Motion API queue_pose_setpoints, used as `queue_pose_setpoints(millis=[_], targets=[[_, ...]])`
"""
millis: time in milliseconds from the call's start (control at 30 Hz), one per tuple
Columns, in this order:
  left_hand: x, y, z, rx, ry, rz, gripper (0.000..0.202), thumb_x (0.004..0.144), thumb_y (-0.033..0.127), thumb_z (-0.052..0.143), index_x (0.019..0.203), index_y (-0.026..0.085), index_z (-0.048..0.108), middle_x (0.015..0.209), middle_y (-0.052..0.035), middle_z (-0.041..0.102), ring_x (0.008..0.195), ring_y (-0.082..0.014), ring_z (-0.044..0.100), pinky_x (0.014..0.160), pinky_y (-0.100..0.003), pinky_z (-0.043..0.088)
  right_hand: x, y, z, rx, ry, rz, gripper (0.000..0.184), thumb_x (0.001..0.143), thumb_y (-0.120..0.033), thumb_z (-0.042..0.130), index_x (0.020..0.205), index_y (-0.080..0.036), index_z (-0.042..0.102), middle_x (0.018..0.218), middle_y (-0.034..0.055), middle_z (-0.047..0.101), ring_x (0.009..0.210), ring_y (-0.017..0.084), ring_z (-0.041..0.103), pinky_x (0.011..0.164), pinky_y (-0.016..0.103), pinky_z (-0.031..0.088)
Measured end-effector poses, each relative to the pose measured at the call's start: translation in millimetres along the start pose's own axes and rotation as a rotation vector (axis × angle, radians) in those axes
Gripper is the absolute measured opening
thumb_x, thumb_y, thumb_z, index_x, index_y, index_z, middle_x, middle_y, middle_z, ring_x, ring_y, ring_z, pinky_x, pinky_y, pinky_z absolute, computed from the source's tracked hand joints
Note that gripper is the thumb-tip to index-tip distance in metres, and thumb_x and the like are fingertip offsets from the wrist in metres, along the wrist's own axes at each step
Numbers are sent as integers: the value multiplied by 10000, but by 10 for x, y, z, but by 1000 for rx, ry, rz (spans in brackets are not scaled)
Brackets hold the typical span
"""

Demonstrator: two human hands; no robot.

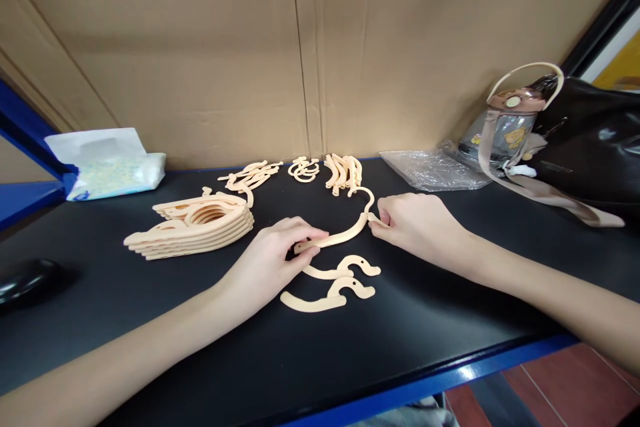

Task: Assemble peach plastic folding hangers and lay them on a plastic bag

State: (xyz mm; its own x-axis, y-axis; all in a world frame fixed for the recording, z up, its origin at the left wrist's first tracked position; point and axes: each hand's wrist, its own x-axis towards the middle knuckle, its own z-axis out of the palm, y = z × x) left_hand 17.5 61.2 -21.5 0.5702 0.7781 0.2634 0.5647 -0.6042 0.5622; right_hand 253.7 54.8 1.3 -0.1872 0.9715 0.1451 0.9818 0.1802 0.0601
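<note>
A beige plastic folding hanger (345, 234), with a curved hook (367, 199) at its top, lies between my two hands. My left hand (280, 247) pinches the far left end of its long arm between thumb and fingers. At the hook joint, my right hand (417, 220) is closed on a short beige part that sticks out to the right; the rest of that part is hidden by my fingers. Just below lie two loose curved hanger pieces (315, 302) with hooked, holed ends, one partly behind my left fingertips.
Left of my hands is a stack of beige hangers (190, 233). Behind lie piles of arms (253, 175), hooks (303, 170) and more curved pieces (343, 172). Around them are a tissue pack (115, 170), black mouse (25, 280), plastic bag (435, 170), bottle (510, 130) and black bag (595, 147).
</note>
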Motion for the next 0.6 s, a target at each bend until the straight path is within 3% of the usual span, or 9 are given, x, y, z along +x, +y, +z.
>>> queue_pose_setpoints(millis=[233,467,600], targets=[[-29,7,21,-10,-7,102,299,862,111,503,1076,209,687,880,-7,610,796,-129,536,694,-246,429,-47,-6,-38,-31,-1,-45,249,827,-301,494,609,-183,466,622,4,588,547,139,510,489,266,189],[-39,5,1,-28,-41,99,393,786,56,495,1079,223,696,797,8,553,727,-124,503,635,-244,408,-55,-7,-62,24,-98,-56,297,836,-348,518,588,-187,499,594,-7,580,501,120,452,493,258,211],[-27,0,5,-36,-77,84,462,779,39,469,1139,242,674,859,2,570,735,-118,503,644,-242,407,-11,55,-47,111,-90,-41,331,860,-414,511,614,-193,533,633,-14,606,526,119,478,513,252,246]])
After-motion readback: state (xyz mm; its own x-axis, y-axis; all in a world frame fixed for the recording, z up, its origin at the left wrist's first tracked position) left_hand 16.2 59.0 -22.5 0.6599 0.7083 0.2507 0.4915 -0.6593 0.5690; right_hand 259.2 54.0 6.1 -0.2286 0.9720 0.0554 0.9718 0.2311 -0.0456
